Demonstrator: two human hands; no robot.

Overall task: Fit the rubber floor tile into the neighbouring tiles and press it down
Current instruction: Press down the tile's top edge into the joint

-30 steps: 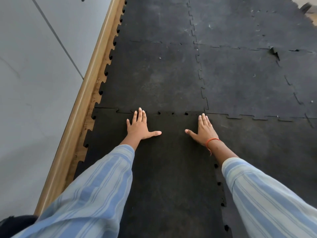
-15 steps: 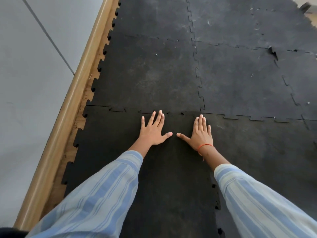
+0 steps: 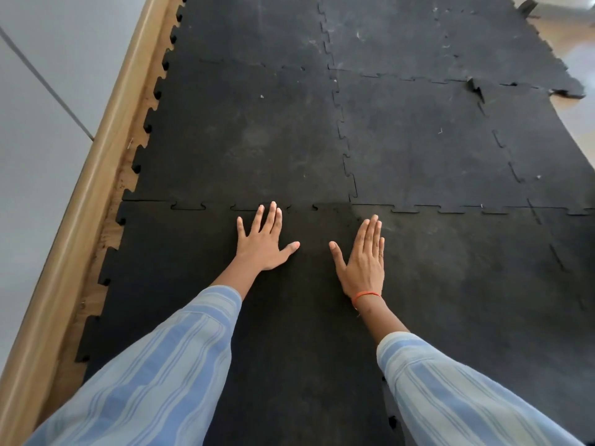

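A black rubber floor tile [image 3: 180,272] with puzzle-shaped edges lies in front of me, its far edge meeting the neighbouring tile [image 3: 244,136] along a toothed seam. My left hand [image 3: 262,241] rests flat on the tile just below that seam, fingers spread. My right hand [image 3: 365,259], with an orange thread at the wrist, lies flat near the tile's right edge, fingers together and thumb out. Neither hand holds anything. A few seam tabs near my left fingertips look slightly raised.
More black tiles [image 3: 425,140] are joined to the right and beyond. A wooden skirting [image 3: 80,207] runs along the left, with a grey wall [image 3: 35,123] behind it. One tile corner [image 3: 475,86] sticks up at the far right. Bare floor [image 3: 576,59] shows at the upper right.
Both hands moved along the far seam: first closer together, then the right hand slid back to the right and nearer me. The camera view shifted slightly.
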